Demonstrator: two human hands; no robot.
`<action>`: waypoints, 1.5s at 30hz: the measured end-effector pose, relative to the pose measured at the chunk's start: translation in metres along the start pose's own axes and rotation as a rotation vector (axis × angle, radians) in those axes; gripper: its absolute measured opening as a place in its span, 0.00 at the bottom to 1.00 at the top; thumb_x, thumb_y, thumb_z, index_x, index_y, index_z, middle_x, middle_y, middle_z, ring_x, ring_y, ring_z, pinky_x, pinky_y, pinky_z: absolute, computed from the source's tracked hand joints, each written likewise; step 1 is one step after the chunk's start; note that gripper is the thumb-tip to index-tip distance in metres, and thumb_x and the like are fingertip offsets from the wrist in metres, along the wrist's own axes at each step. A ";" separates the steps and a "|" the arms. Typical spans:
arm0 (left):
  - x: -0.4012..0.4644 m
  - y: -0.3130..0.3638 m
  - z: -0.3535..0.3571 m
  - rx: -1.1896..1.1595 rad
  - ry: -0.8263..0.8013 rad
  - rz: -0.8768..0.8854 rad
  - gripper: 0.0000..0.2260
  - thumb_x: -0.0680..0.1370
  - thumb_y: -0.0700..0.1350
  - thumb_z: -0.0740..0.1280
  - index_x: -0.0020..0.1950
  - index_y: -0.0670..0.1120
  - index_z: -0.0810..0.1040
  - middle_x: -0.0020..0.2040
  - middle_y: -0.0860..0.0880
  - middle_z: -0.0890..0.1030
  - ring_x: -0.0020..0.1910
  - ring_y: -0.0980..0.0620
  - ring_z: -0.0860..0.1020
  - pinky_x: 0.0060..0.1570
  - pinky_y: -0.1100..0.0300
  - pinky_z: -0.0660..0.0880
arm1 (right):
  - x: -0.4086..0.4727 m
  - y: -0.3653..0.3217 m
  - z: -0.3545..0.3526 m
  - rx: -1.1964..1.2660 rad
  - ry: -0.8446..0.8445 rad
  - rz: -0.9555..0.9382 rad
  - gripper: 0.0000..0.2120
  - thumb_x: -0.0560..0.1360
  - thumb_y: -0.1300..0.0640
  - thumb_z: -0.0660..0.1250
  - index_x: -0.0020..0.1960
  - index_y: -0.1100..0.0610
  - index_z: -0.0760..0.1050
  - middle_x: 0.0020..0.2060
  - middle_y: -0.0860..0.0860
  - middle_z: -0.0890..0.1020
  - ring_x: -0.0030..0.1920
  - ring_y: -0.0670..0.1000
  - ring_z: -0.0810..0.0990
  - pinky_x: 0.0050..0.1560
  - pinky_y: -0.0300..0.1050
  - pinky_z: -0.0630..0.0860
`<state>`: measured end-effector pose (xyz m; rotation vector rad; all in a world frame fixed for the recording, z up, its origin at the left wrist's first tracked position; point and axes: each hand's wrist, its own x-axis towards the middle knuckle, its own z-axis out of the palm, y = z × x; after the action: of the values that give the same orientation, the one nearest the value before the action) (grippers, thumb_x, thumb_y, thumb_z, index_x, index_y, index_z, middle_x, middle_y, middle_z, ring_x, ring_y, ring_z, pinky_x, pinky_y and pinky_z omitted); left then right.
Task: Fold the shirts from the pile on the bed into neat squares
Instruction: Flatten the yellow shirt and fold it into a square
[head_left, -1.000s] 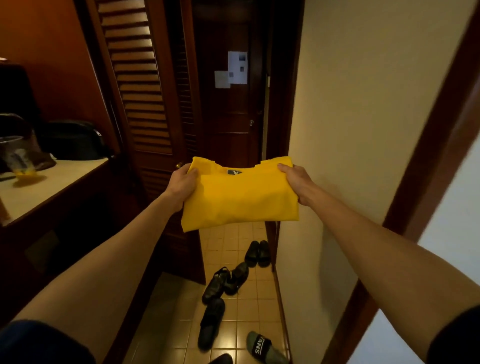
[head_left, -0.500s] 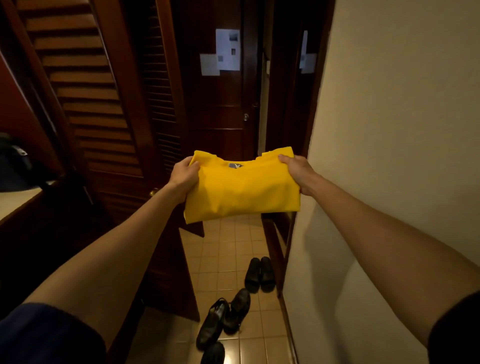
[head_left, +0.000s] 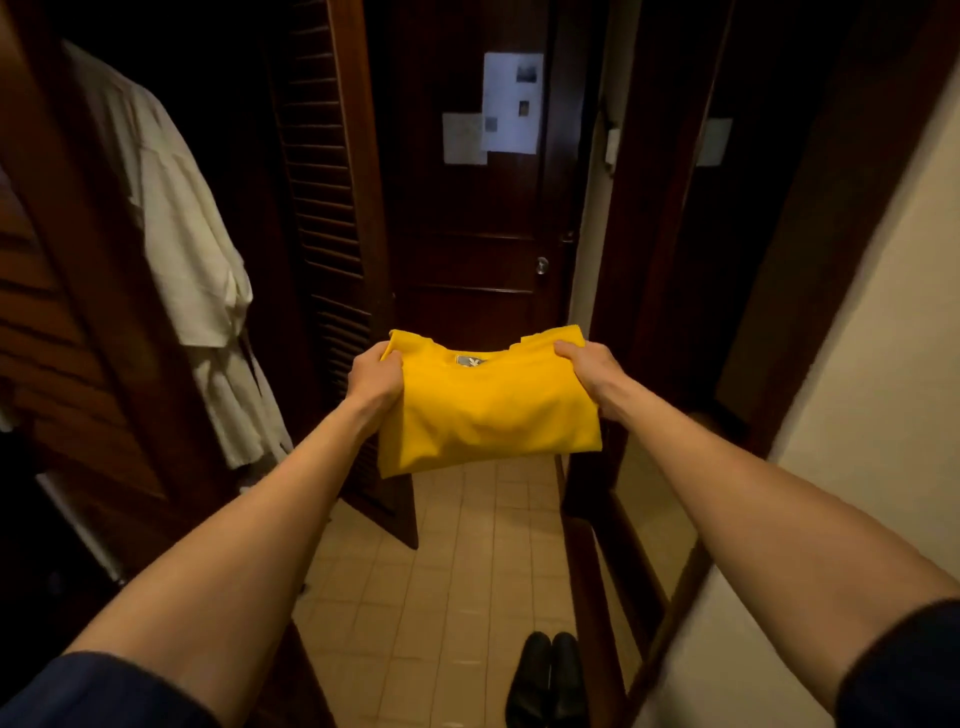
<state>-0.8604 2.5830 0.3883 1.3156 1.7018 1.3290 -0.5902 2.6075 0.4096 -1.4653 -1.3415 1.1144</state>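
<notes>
While both arms reach forward, the folded yellow shirt (head_left: 488, 410) hangs in the air in front of the dark wooden door (head_left: 467, 218), well above the tiled floor (head_left: 467, 561). Its long axis runs left to right, and its collar edge with the small neck label faces up and toward the door, the folded bottom edge hanging toward the floor. The left hand (head_left: 375, 382) has its fingers curled around the shirt's left top corner; the right hand (head_left: 589, 366) grips the right top corner in the same way, thumb on the near face. Left of the door stands a louvred door (head_left: 327, 234), and further left a white garment (head_left: 192, 260) hangs. Paper notices (head_left: 498, 109) are stuck on the door. Compared with half a second ago, the white garment has come into view, only one pair of black shoes (head_left: 545, 680) shows below the door, and the grip on the shirt is unchanged.
</notes>
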 end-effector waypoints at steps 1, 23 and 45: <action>0.027 -0.001 0.008 0.003 0.017 -0.009 0.18 0.85 0.46 0.57 0.74 0.46 0.70 0.68 0.44 0.75 0.65 0.43 0.73 0.66 0.46 0.70 | 0.035 -0.003 0.003 -0.008 -0.016 -0.004 0.25 0.81 0.49 0.62 0.74 0.59 0.66 0.66 0.57 0.74 0.62 0.59 0.75 0.65 0.54 0.71; 0.362 -0.134 -0.195 0.073 0.739 -0.356 0.15 0.82 0.42 0.60 0.68 0.44 0.77 0.66 0.43 0.78 0.64 0.43 0.75 0.56 0.58 0.68 | 0.428 -0.099 0.423 -0.022 -0.830 -0.075 0.17 0.82 0.50 0.61 0.69 0.54 0.71 0.62 0.54 0.79 0.60 0.57 0.78 0.65 0.55 0.72; 0.333 -0.442 -0.421 0.027 1.349 -0.738 0.13 0.82 0.49 0.61 0.61 0.45 0.80 0.54 0.43 0.81 0.54 0.44 0.78 0.58 0.49 0.74 | 0.404 0.009 0.950 -0.297 -1.444 -0.185 0.28 0.78 0.41 0.64 0.71 0.58 0.72 0.64 0.56 0.78 0.61 0.56 0.78 0.63 0.54 0.74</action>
<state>-1.4887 2.7483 0.1414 -0.5055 2.5887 1.7555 -1.4933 3.0226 0.1303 -0.4975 -2.5877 2.0061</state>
